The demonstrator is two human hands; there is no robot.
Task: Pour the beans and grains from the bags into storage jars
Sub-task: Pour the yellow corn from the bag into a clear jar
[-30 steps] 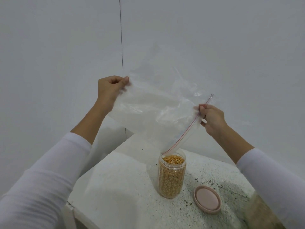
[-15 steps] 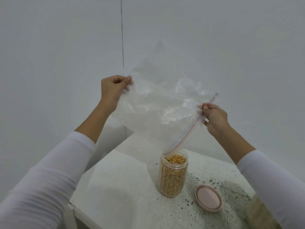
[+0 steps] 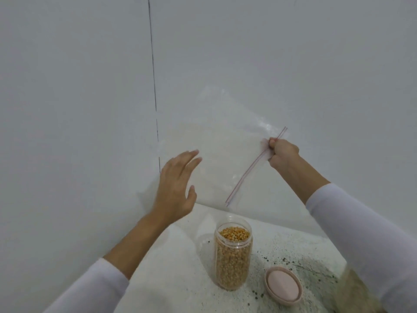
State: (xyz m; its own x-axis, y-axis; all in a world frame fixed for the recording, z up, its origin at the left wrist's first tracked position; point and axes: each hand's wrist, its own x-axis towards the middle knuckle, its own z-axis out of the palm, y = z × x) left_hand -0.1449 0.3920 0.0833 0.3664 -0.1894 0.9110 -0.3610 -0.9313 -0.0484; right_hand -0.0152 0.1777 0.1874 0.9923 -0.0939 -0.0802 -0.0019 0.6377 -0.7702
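The clear plastic zip bag [image 3: 216, 150] with a thin red seal strip hangs in the air above the worktop, looking empty and blurred; its mouth edge slants down from the upper right to a low corner just above and behind the jar. The right hand [image 3: 283, 154] grips the bag at the upper end of the seal strip, fingers curled round the plastic. The left hand [image 3: 178, 184] is spread flat with straight fingers just left of the bag, holding nothing – whether the fingertips touch the plastic cannot be told

The tall clear plastic storage jar [image 3: 233, 254] stands upright and uncovered on the white speckled worktop [image 3: 171, 279], filled almost to its threaded neck with yellow corn kernels [image 3: 234, 233]. Just right of the jar and nearer the viewer lies its round pink lid [image 3: 283, 288], upside down, apart from the jar. Dark specks scatter over the worktop beyond the lid – and a blurred tan shape [image 3: 356, 290] shows at the lower right, too unclear to name. Both arms wear white sleeves [image 3: 361, 222]
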